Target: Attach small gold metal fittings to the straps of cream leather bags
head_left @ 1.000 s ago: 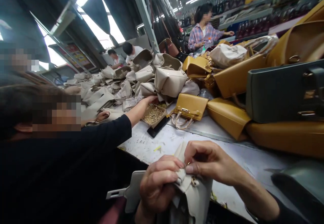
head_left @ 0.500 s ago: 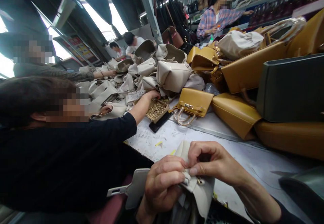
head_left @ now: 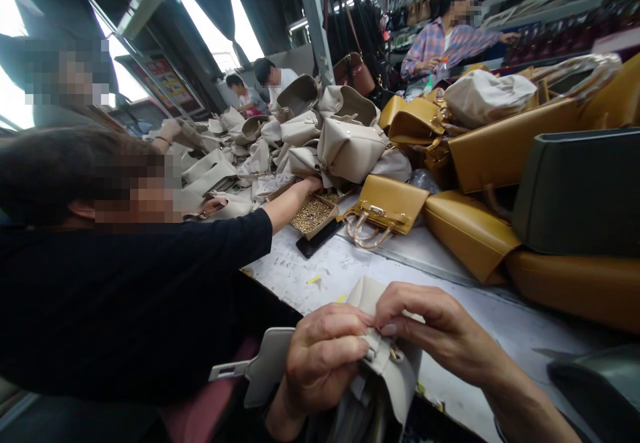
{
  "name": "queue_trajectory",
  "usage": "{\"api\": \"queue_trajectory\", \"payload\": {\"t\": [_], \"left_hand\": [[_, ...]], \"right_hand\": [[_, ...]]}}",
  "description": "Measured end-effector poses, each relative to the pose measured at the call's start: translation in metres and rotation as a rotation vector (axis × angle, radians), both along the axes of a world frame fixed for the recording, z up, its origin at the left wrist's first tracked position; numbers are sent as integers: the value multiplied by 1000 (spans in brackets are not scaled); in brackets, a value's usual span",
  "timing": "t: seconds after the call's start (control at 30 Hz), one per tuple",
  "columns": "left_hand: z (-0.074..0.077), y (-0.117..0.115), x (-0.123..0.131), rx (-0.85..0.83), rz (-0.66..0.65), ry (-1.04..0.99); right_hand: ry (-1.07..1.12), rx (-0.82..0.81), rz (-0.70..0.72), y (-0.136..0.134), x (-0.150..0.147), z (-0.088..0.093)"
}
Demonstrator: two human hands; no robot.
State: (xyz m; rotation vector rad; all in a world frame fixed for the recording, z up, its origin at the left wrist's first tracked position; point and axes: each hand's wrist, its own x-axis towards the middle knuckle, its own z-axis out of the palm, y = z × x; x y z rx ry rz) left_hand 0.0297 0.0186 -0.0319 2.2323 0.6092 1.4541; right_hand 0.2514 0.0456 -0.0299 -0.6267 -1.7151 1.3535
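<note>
A beige handbag (head_left: 400,379) is held low in front of me, its mouth turned toward me and a metal eyelet showing on its edge. My left hand (head_left: 325,353) is wrapped around its upper edge and a strap loop. Beside those fingers, my right hand (head_left: 435,316) pinches with thumb and forefinger at the same spot; whatever is between the tips is hidden. A beige flap with a slotted metal plate (head_left: 267,366) sticks out to the left of my left hand.
A co-worker's arm (head_left: 290,206) reaches over a box of small gold-coloured fittings (head_left: 315,215), with a black phone (head_left: 320,239) beside it. Beige bags (head_left: 350,149) are heaped behind. Mustard handbags (head_left: 395,203) and a dark bag (head_left: 585,193) stand on the right.
My right thumb and fingers have drawn closer together at the bag's edge, and the wrist has shifted slightly. My left hand keeps its grip. The view has turned slightly left.
</note>
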Motion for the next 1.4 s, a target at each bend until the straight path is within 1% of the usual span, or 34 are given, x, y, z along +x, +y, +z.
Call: {"api": "queue_trajectory", "payload": {"t": [0.17,0.33,0.57,0.77,0.9,1.03,1.13,1.2,1.3,1.4], "left_hand": [[-5,-1,3,35,-15,-21],[-4,-3,3,-6,-30,14],[-11,-7,2,-42,65,-6],[-7,-7,0,-33,58,13],[-4,-7,0,-36,78,19],[-3,-7,0,-61,64,8],[-5,-8,0,-88,66,3],[-8,-9,0,-104,70,-36],[-12,-10,1,-104,82,-72],[-16,-12,2,-135,85,-62]], "right_hand": [[15,110,-18,-2,-1,4],[-40,161,-33,-5,0,9],[-154,252,-12,-4,3,12],[-273,347,-36,-7,1,13],[-363,412,-31,-8,1,15],[-428,459,-22,-6,1,19],[-423,441,-19,-5,0,19],[-370,399,-23,-6,-1,16],[-190,287,-51,-8,-4,8],[-11,173,-119,-10,-7,-1]]}}
